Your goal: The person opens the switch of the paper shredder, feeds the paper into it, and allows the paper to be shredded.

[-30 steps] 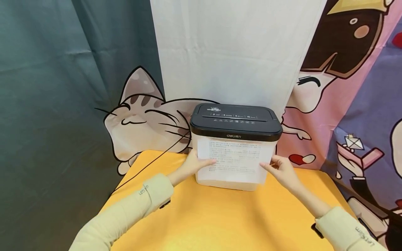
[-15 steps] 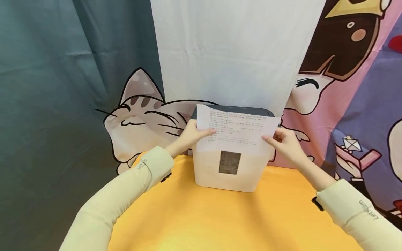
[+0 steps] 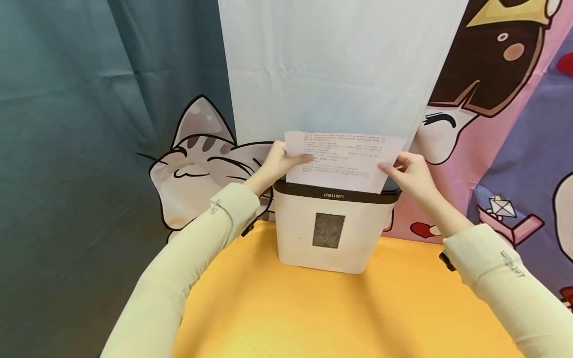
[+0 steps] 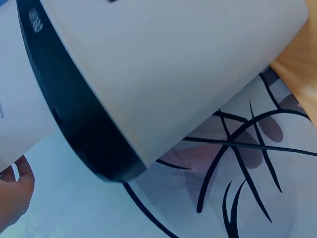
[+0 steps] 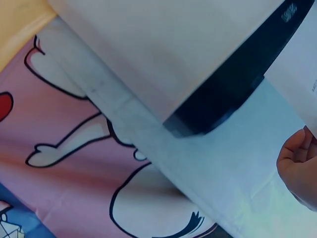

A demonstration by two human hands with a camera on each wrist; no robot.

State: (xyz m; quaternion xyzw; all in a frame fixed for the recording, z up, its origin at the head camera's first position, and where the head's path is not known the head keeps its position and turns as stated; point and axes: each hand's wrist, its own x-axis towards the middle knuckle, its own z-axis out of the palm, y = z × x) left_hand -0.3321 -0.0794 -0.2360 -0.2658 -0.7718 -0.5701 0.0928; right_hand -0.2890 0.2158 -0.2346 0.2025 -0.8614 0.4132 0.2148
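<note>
A printed sheet of paper (image 3: 342, 161) is spread between both hands above the paper shredder (image 3: 297, 233), its lower edge overlapping the shredder's dark lid in the head view. My left hand (image 3: 278, 161) pinches the sheet's left side, thumb on the printed face. On the opposite side my right hand (image 3: 412, 171) pinches it the same way. The shredder has a white bin with a small dark window (image 3: 329, 230) and a black front band. From the left wrist, the left hand (image 4: 15, 191) shows at the sheet's edge; the right wrist view shows the right hand (image 5: 299, 166) likewise.
The shredder stands at the back of a yellow-covered table (image 3: 322, 308). Close behind hangs a white curtain (image 3: 335, 69) with cartoon prints, including a cat (image 3: 197, 164). A dark teal cloth (image 3: 67, 149) hangs at the left.
Both hands have raised the paper from in front of the shredder's bin to over its lid. The bin's window and the front band's lettering now show below the sheet.
</note>
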